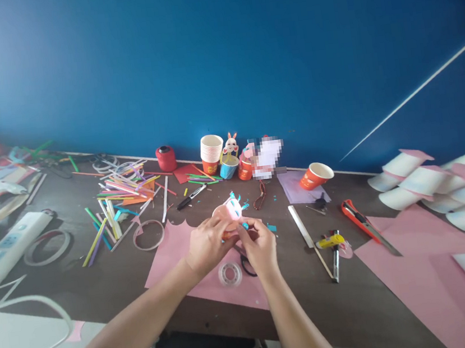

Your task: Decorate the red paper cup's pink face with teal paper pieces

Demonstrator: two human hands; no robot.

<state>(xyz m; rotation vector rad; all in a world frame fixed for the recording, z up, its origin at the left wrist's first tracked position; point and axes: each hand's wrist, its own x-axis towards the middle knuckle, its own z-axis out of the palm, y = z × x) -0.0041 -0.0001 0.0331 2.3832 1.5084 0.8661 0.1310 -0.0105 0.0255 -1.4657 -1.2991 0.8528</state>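
My left hand (205, 245) is wrapped round a red paper cup (221, 211), whose pale rim and a white piece with blue strips (232, 202) show above the fingers. The fingers of my right hand (260, 247) are pinched together at the cup's near side, on a small blue piece (245, 225). Much of the cup is hidden behind both hands. Under them lies a pink paper sheet (171, 260) with a scalloped edge. A roll of clear tape (230, 275) rests on that sheet, beside the black handle of scissors (247, 265), partly covered by my right hand.
Coloured paper strips (126, 184) spread at the left, near a power strip (16, 243). Stacked paper cups (211, 148) and a rabbit-decorated blue cup (229, 166) stand by the wall. A red cup (315, 176), a utility knife (363, 220) and a glue tube (329, 240) are at the right.
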